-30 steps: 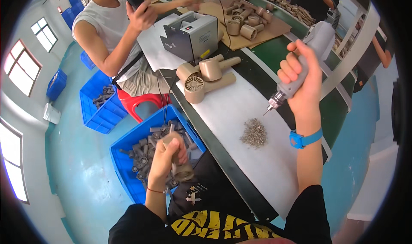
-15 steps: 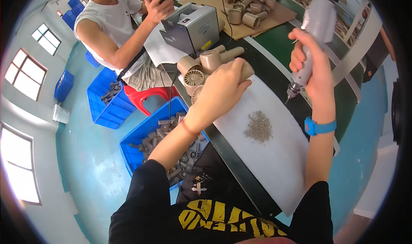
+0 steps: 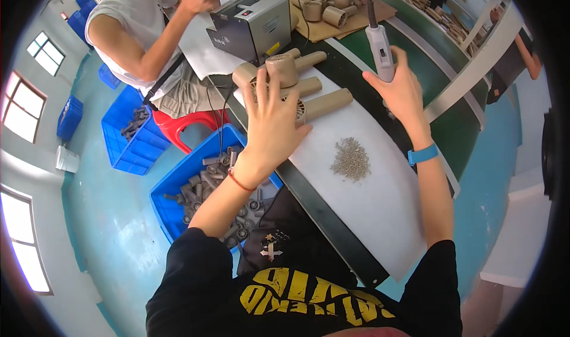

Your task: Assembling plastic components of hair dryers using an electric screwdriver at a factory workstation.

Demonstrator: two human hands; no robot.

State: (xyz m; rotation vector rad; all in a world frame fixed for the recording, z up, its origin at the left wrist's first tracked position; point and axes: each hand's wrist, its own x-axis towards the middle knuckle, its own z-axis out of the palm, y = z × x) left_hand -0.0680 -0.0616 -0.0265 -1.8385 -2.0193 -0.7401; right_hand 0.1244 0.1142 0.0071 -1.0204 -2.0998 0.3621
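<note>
Left hand (image 3: 270, 123): fingers spread wide and laid flat over the near hair-dryer housing (image 3: 314, 107), a beige shell with its grille end under the palm and its handle jutting out to the right. The hand presses down rather than grips; nothing is enclosed. Two further beige housings (image 3: 284, 69) lie just beyond it, touching one another, at the far edge of the white work mat (image 3: 380, 212).

Right hand (image 3: 404, 94): fingers partly curled, loosely around the lower body of the powered screwdriver (image 3: 379, 43), which hangs upright on its cord to the right of the housings. The grip appears light; whether it is fully closed cannot be told.

On the mat, near the housing and toward the person, sits a small heap of screws (image 3: 351, 159). Left of the mat, below the bench edge, a blue crate (image 3: 178, 177) holds grey parts.

Assessment: the step in hand looks to be positioning and steadying a housing for fastening. The next move would call for a screw from the heap, the driver brought down to the housing, and the left hand holding the shell firm.
</note>
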